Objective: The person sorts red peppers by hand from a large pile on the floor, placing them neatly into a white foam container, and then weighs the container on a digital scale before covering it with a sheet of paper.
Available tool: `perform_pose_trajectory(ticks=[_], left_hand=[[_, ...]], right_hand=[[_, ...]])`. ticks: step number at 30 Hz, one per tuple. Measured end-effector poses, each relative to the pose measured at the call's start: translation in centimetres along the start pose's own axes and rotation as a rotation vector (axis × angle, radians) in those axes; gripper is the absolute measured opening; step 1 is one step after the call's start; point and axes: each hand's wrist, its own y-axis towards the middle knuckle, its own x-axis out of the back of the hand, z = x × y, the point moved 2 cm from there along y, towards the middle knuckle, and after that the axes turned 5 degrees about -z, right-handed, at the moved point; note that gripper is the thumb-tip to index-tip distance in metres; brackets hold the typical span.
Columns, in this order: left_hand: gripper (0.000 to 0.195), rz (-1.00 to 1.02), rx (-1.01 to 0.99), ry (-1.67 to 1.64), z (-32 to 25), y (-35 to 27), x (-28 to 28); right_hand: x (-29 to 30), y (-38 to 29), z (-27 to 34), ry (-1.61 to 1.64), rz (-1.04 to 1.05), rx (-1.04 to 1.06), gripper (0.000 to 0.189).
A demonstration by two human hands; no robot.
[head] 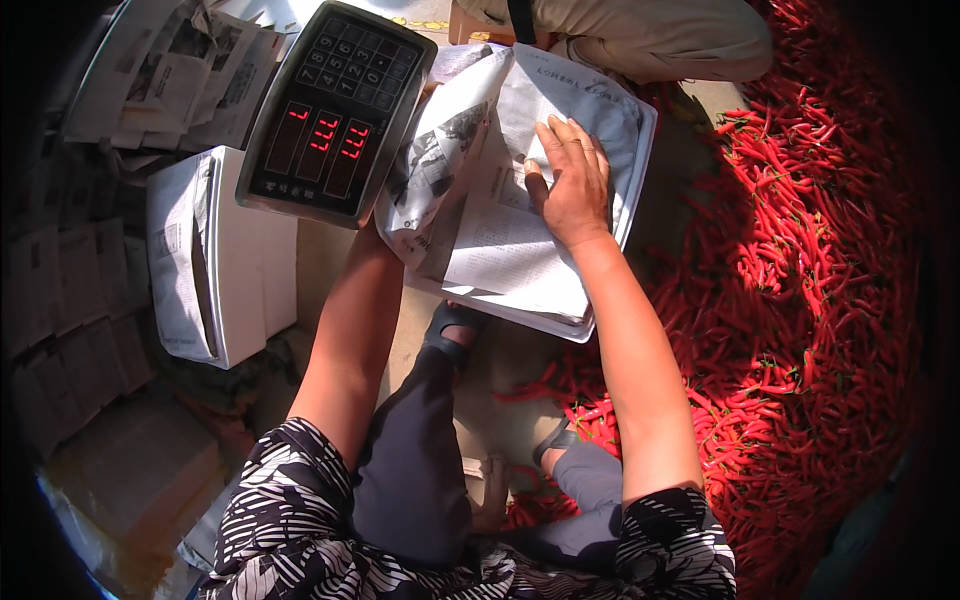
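Note:
My right hand (574, 184) lies flat on newspaper sheets (517, 262), palm down, thumb spread from the fingers. The sheets line a white foam box (637, 172) in front of me. Along the box's left side, a raised newspaper flap (450, 142) with printed pictures curls upward. My left forearm (352, 322) reaches beneath the display of an electronic scale (337, 112). That display and the flap cover nearly all of my left hand, so its grip is hidden. Red digits glow on the display, beside a number keypad.
Red chili peppers (795, 300) form a large heap along the right. A second white foam box (255, 262), topped with newspaper, stands at the left. More newspapers (187, 75) lie at the upper left. Another person's bent leg (660, 34) is beyond the lined box.

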Motion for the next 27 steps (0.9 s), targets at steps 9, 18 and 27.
perform_pose_trajectory(ticks=[9, 18, 27], left_hand=[[0.051, 0.11, -0.407, 1.383, 2.7, 4.2, -1.7], [0.038, 0.2, -0.366, 1.966, 7.3, 3.2, -6.2], [0.054, 0.093, -0.472, 1.864, 10.4, 2.3, -5.8]], right_hand=[[0.7, 0.1, 0.4, 0.059, 0.081, -0.035, 0.053], [3.4, 3.2, -7.4, 0.65, -0.074, -0.52, 0.039], [0.4, 9.4, 0.7, -0.13, 0.351, 0.187, 0.052]])
